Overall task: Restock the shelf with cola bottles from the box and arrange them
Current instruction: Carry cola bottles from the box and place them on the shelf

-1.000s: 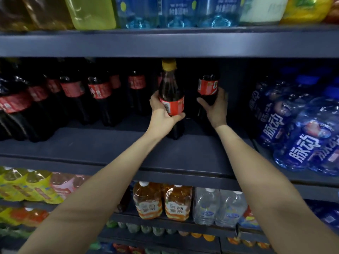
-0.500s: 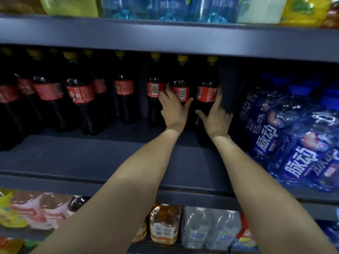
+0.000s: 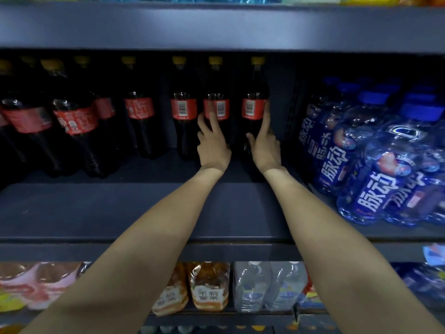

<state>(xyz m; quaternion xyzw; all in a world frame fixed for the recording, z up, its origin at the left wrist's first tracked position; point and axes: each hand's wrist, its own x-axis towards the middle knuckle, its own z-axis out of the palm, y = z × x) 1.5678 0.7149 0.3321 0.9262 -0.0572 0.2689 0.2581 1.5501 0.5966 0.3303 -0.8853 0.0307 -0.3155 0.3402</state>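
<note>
A row of dark cola bottles with red labels and yellow caps stands at the back of the middle shelf [image 3: 120, 213]. My left hand [image 3: 213, 144] rests with spread fingers against the front of the second cola bottle from the right [image 3: 216, 108]. My right hand [image 3: 265, 144] wraps the rightmost cola bottle [image 3: 252, 108], thumb on its left side and fingers up its right side. Both bottles stand upright on the shelf, close together. To their left stands a third cola bottle [image 3: 184, 108]. No box is in view.
Blue drink bottles [image 3: 375, 165] in shrink-wrapped packs fill the right part of the same shelf, close to my right hand. The upper shelf edge [image 3: 216, 27] hangs just above the bottle caps. The shelf below holds orange tea bottles [image 3: 209, 288] and clear water bottles [image 3: 265, 285].
My left hand carried a cola bottle to the back row, set it down and loosened to spread fingers. My right hand slid around the rightmost bottle. The view moved closer and lower.
</note>
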